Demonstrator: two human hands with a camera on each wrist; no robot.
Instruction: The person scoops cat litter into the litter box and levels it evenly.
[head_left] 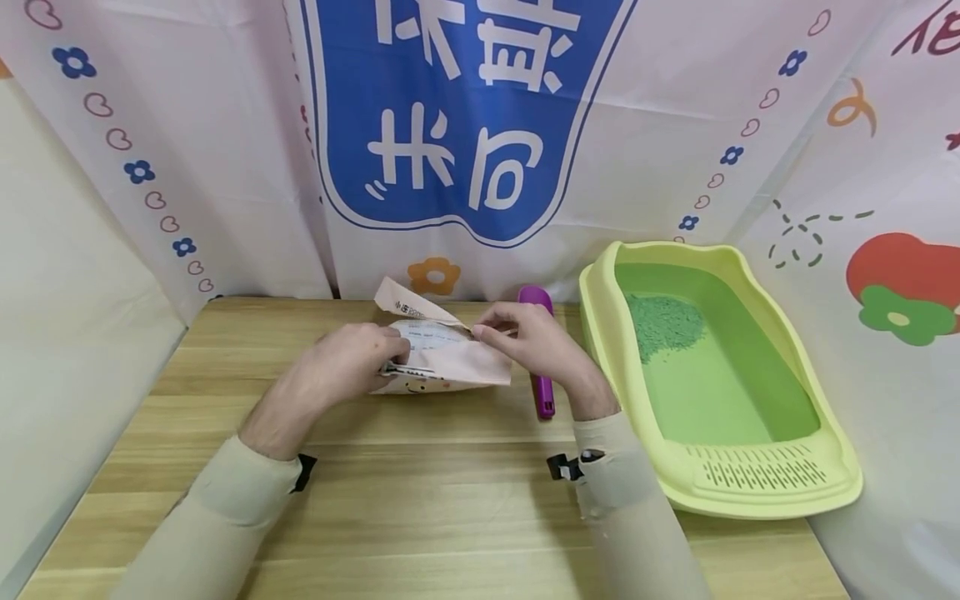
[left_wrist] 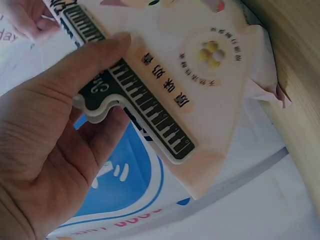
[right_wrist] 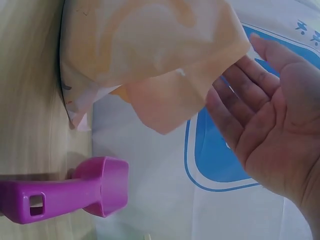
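A pale pink printed bag (head_left: 468, 358) stands on the table, its top edge spread with one flap raised at the back. My left hand (head_left: 348, 358) pinches a black-and-white piano-key clip (left_wrist: 150, 107) between thumb and fingers. The clip lies along the bag's upper edge; whether it clamps the bag I cannot tell. At the bag's other end, my right hand (head_left: 536, 337) holds the top edge with its thumb in front and fingertips behind. Beside that hand lies a purple scoop (right_wrist: 107, 187), partly hidden by it in the head view.
A yellow-green litter box (head_left: 757, 492) stands at the right, with green granules (head_left: 663, 325) heaped toward its far left. A printed cloth backdrop (head_left: 652, 150) hangs behind the wooden table (head_left: 435, 508).
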